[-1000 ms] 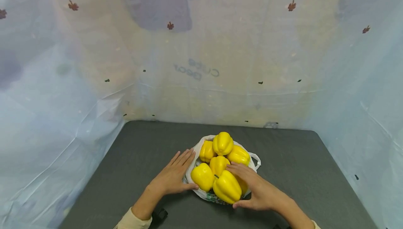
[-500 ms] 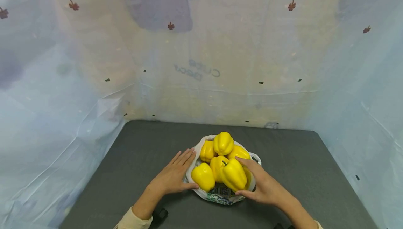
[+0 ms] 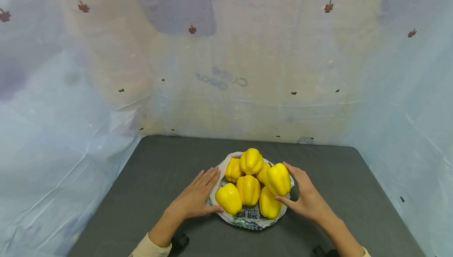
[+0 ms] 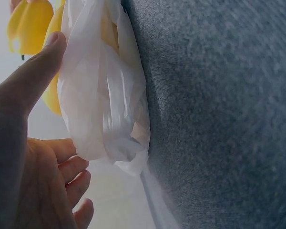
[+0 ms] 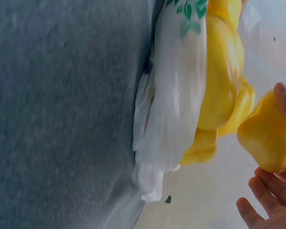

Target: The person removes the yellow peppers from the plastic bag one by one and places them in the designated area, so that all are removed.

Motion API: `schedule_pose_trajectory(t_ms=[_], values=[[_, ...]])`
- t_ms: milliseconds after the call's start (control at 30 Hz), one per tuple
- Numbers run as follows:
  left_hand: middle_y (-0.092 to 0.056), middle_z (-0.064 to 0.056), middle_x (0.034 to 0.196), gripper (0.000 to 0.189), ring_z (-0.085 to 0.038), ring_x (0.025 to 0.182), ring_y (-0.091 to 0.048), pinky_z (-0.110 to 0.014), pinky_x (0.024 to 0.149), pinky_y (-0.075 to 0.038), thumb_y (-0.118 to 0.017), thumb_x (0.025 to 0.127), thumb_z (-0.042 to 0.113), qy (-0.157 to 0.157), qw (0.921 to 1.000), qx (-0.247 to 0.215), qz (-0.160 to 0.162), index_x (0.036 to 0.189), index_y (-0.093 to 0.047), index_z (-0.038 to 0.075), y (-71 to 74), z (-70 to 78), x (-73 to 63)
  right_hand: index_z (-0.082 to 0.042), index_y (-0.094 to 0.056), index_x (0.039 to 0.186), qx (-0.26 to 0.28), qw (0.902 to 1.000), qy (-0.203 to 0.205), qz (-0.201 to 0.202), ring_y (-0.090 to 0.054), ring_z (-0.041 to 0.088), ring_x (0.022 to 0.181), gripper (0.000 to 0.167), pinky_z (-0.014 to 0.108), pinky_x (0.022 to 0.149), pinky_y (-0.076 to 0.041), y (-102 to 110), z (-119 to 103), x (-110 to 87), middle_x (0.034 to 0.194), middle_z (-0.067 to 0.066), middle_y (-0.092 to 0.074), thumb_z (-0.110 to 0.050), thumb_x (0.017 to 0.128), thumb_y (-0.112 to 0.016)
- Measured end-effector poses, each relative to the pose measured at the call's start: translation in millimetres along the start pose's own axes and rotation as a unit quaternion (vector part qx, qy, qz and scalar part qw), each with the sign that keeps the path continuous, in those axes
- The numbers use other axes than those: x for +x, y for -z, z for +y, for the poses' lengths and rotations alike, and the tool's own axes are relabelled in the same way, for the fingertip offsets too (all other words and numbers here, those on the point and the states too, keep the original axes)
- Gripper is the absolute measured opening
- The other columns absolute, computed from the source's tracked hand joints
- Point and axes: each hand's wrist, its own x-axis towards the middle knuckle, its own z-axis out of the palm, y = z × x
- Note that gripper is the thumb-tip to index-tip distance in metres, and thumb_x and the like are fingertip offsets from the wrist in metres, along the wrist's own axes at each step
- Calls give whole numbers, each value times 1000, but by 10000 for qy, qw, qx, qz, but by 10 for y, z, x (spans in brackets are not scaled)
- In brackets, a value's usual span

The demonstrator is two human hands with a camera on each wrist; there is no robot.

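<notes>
On a dark grey padded tabletop (image 3: 177,155) stands a crumpled white plastic bag (image 3: 255,224) with green print, its mouth wide open. Six glossy yellow bell peppers (image 3: 248,190) show inside the bag: three toward its far rim, one at its centre, one at its near left and one at its near right. The left hand (image 3: 195,195) is laid along the bag's left side, fingers straight, gripping nothing. Above the bag's right rim, the right hand (image 3: 305,194) pinches a seventh yellow pepper (image 3: 278,179) between thumb and fingers.

That seventh pepper covers part of the pepper at the bag's far right. Dark lettering on the bag's inside is too small to read, and the right wrist view cuts off much of the right hand.

A second ago the seventh pepper lay over the bag's near side; now it is farther back and to the right, exposing the near-right pepper. The left hand has stayed put.
</notes>
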Motion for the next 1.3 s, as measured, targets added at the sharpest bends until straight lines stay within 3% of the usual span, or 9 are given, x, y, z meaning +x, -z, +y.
schedule_pose_trajectory(t_ms=[467, 833, 1300], values=[[-16, -11, 180, 117, -29, 167, -12, -53, 135, -10, -67, 94, 74, 29, 10000, 9, -46, 173, -16, 5, -21, 1, -3, -4, -35, 167, 20, 9961, -820, 339, -46, 47, 139, 111, 75, 105, -45, 54, 323, 8, 152, 26, -51, -20, 78, -99], [-16, -12, 180, 116, -30, 166, -13, -54, 135, -11, -67, 94, 74, -23, 10000, 64, 4, 172, -16, 5, -16, 4, -10, 4, -36, 163, -179, 9933, -1061, 411, -47, 52, 134, 106, 75, 102, -45, 40, 610, 6, 150, 31, -50, -17, 79, -98], [-15, -11, 180, 117, -29, 167, -11, -53, 135, -10, -67, 94, 75, 5, 10000, 34, -15, 173, -16, 5, -12, 3, -10, 10, -30, 163, -558, 9776, -2025, -131, -41, 59, 137, 105, 77, 109, -40, 70, 902, 65, 154, 38, -42, -29, 88, -92]])
